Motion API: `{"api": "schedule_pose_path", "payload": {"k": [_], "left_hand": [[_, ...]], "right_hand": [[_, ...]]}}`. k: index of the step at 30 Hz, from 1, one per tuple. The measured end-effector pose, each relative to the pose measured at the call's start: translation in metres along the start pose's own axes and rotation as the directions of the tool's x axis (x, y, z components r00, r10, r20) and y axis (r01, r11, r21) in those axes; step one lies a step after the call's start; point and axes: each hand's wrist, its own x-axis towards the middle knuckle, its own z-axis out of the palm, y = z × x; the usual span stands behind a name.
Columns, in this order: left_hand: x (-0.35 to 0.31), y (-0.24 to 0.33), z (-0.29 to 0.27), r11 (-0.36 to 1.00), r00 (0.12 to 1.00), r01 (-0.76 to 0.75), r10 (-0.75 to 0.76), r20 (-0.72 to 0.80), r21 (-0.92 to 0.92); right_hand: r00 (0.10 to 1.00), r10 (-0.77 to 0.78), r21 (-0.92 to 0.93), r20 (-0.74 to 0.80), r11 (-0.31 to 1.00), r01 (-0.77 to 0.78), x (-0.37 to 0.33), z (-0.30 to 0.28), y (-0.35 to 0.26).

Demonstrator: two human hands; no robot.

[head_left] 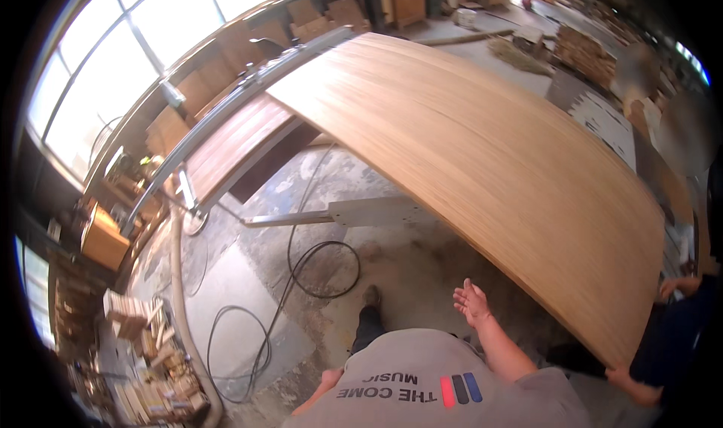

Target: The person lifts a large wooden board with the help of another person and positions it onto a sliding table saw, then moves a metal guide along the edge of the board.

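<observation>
While my right hand [471, 303] is open and empty, I cannot tell if my half-hidden left hand [330, 378] grips anything. Just beyond the right lies a large, rectangular, light-brown wooden panel [482, 164], a co-worker's bare hand [620, 377] at its near corner.

L windows [113, 70] overexp., fisheye distort., dk rim
</observation>
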Motion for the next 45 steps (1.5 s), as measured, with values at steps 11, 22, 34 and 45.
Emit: {"api": "schedule_pose_path", "payload": {"k": [11, 22, 34, 45], "left_hand": [[0.216, 0.294, -0.304, 0.789, 0.970, -0.224, 0.239, -0.051, -0.572], [0.264, 0.551, -0.368, 0.512, 0.923, 0.088, 0.281, 0.264, -0.855], [0.255, 0.576, -0.353, 0.550, 0.788, 0.125, 0.451, 0.419, -0.826], [0.252, 0.586, -0.369, 0.690, 0.885, 0.018, 0.326, 0.333, -0.723]], "right_hand": [[0.828, -0.132, 0.519, -0.545, 0.722, 0.457, 0.011, 0.052, -0.089], [0.662, -0.012, 0.406, -0.749, 0.782, 0.473, 0.013, 0.043, -0.106], [0.584, 0.020, 0.273, -0.811, 0.897, 0.348, -0.003, 0.049, -0.112], [0.600, -0.006, 0.268, -0.800, 0.891, 0.366, 0.006, 0.060, -0.104]]}}
